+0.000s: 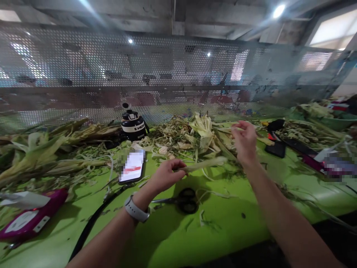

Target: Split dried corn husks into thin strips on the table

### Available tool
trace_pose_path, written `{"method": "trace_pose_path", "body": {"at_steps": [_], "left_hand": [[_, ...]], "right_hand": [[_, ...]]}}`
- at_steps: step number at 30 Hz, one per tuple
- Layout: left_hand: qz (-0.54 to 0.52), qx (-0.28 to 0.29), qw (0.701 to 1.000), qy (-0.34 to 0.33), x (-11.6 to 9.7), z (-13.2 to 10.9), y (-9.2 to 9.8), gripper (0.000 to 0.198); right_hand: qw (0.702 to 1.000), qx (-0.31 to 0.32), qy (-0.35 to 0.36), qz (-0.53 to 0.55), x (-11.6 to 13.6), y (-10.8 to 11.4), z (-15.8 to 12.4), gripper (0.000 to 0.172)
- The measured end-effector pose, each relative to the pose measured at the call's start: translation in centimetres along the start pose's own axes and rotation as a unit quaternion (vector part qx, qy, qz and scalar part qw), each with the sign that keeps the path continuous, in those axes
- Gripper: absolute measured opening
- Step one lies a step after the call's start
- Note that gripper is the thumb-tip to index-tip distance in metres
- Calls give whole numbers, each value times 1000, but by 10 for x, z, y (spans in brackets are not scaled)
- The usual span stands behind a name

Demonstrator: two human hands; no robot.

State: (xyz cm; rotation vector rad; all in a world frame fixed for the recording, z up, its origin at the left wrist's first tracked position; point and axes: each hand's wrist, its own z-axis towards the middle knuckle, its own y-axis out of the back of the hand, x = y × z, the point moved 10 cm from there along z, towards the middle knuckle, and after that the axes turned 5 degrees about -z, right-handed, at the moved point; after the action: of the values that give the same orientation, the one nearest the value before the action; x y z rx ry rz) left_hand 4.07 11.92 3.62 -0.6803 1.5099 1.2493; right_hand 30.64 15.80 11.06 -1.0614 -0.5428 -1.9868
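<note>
My left hand (169, 174), with a pale watch on its wrist, pinches one end of a pale green corn husk strip (208, 163). The strip stretches to the right above the green table (223, 227). My right hand (245, 143) is raised beside the heap of dried husks (178, 136), its fingers curled together. What they hold, if anything, cannot be made out. Black-handled scissors (187, 201) lie below my left hand, their blades partly behind the wrist. A larger leafy corn husk (205, 130) rests on the heap between both hands.
A lit phone (133, 165) lies left of my left hand, with a black bottle (133, 126) behind it. Magenta power strips (33, 216) and cables sit at both sides. A dark phone (275, 148) lies right. A perforated metal screen (167, 74) stands behind.
</note>
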Motion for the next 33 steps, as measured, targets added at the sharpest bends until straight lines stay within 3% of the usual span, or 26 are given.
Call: {"method": "trace_pose_path", "body": {"at_steps": [1,2,4,5,7,12,17,22,24,26,30,33], "left_hand": [[45,-9,999,-29,-8,-2,2,15],[78,-15,995,-55,-16,-4,2,18],[101,-19,990,-95,-28,-8,3,21],[100,-24,989,-105,-32,-9,4,23],[97,-42,989,-105,-34,-10,10,26],[53,-90,988,-112,-35,-9,24,19],[-161,-153,971,-87,-17,-6,30,49],[-257,-99,958,-79,-11,-3,0,37],[-250,-83,962,-69,-11,-4,-8,38],[-265,-104,955,-82,-15,-6,-3,39],[-378,-217,888,-150,-18,-11,40,25],[-417,-284,854,-129,-2,-9,69,21]], "right_hand": [[993,104,52,-22,19,-24,-15,33],[964,242,98,-52,35,-55,-41,31],[868,459,164,-89,53,-98,-103,34],[828,525,173,-99,55,-109,-127,38],[788,585,151,-121,49,-119,-150,46],[790,588,126,-117,39,-116,-143,33],[839,528,108,-72,42,-111,-131,32],[861,498,99,-37,44,-116,-137,26],[850,516,104,-27,45,-119,-143,24],[838,535,104,-39,45,-121,-144,27],[790,606,60,-75,30,-121,-145,28],[732,680,-22,-46,13,-116,-149,32]]}}
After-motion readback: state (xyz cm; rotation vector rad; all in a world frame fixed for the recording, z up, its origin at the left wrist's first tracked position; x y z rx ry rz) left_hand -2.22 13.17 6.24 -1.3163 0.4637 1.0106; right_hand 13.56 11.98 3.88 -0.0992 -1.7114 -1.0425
